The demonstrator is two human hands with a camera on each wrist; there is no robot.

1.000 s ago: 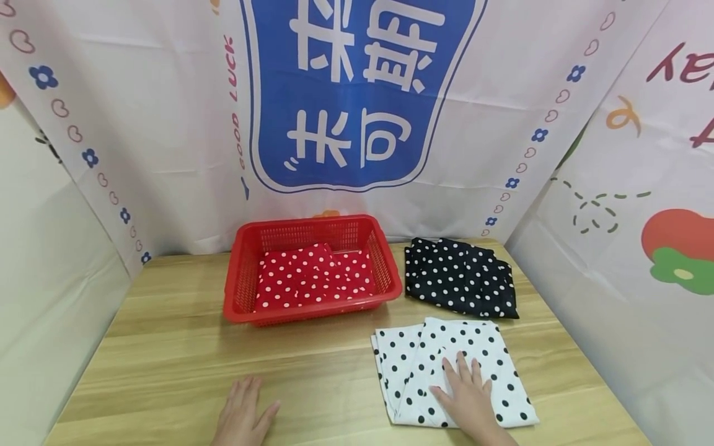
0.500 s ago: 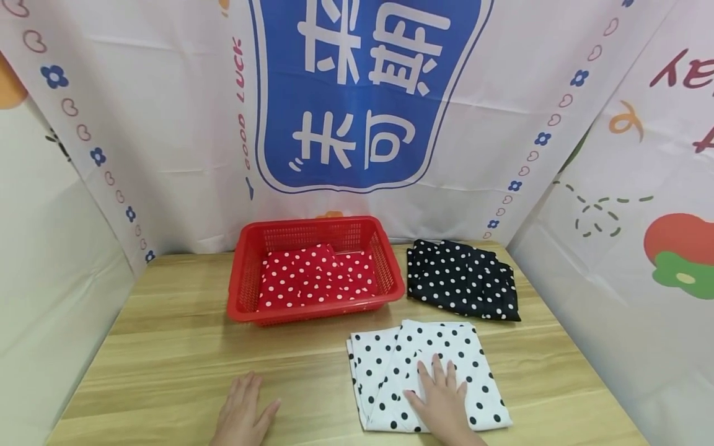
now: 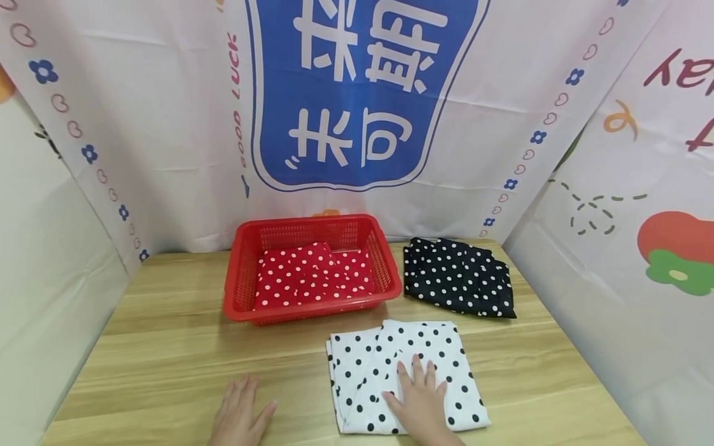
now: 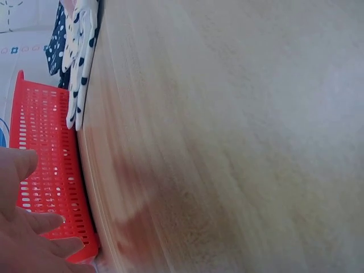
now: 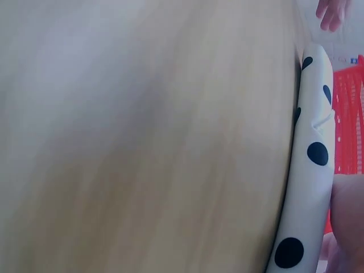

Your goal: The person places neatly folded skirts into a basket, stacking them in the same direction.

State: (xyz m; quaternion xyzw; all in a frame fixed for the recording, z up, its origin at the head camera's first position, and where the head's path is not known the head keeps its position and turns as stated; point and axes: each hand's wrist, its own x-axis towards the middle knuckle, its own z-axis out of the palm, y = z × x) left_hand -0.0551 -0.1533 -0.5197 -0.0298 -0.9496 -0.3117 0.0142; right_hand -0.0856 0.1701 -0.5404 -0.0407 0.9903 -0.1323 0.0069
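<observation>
"What sort of place was it?"

"A small booth draped in cloth. A white printed backdrop (image 3: 167,124) hung behind a wood-grained table (image 3: 167,334), with a pale sheet on the left (image 3: 50,279) and another on the right (image 3: 602,279)."

"Printed how?"

"A big blue panel (image 3: 357,93) carried white Chinese characters turned sideways, GOOD LUCK ran up beside it, and hearts and blue flowers lined the borders."

"Was it a home, then, or a studio?"

"I couldn't tell which; the hangings hid whatever stood behind them. The things on the table looked domestic, though: a red plastic basket (image 3: 386,263), a folded white spotted cloth (image 3: 352,371) and a black one (image 3: 457,279)."
</observation>
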